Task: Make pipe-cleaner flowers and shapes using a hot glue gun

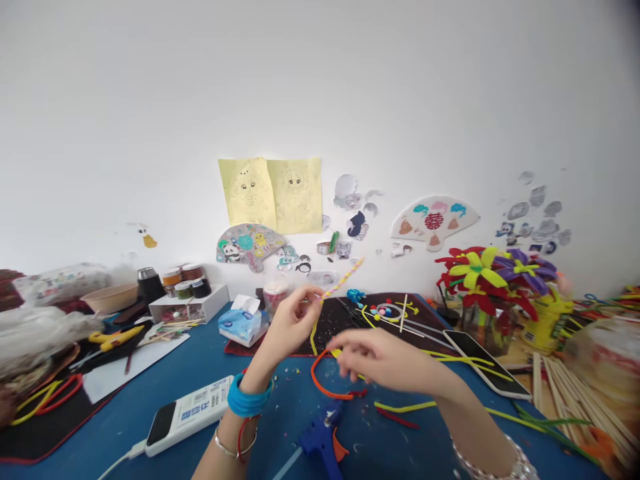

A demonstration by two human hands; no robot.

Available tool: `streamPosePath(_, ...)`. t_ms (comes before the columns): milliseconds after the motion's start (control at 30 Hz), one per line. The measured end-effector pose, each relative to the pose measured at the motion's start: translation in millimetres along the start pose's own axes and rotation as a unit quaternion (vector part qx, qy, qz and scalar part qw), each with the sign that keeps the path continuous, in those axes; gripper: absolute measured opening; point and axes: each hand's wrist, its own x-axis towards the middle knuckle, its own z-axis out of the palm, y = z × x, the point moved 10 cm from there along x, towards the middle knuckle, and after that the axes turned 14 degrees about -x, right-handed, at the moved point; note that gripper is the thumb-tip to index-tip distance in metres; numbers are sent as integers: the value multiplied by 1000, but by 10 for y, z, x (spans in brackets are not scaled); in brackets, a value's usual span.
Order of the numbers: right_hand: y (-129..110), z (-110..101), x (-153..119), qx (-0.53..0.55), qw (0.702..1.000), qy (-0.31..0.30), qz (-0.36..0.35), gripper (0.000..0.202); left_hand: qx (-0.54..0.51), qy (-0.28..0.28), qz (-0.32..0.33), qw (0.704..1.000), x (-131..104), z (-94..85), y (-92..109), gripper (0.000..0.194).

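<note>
My left hand (295, 323) is closed in a pinch on a twisted pink-and-yellow pipe cleaner (345, 277), whose free end slants up to the right. A yellow strand (314, 339) shows just below that hand; whether it joins the twisted piece I cannot tell. My right hand (373, 357) is slightly blurred, its fingers apart and bent downward, with nothing visible in them. By its fingertips an orange pipe cleaner (316, 381) curves over the blue tabletop; contact is unclear. Nearer to me lies a blue glue gun (320, 433). A yellow pipe cleaner (405, 407) and a dark red piece (397, 419) rest under my right forearm.
A white power bank (193, 410) with a cable and a tissue pack (243, 321) are at left. Behind my hands, a dark mat (350, 340) carries pompoms and sticks. To the right are a phone (485, 363), a vase of pipe-cleaner flowers (493, 327) and wooden sticks (575, 400).
</note>
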Motion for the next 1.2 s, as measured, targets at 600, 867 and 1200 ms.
streamPosePath(600, 616, -249, 264, 426, 895, 130, 36, 18, 332, -158, 240, 898, -156, 434, 120, 37)
streamPosePath(867, 645, -145, 278, 464, 886, 17, -12, 24, 182, -114, 237, 948, -199, 300, 336, 23)
streamPosePath(1200, -223, 359, -105, 459, 860, -218, -36, 52, -38, -97, 230, 968, -348, 240, 815, 10)
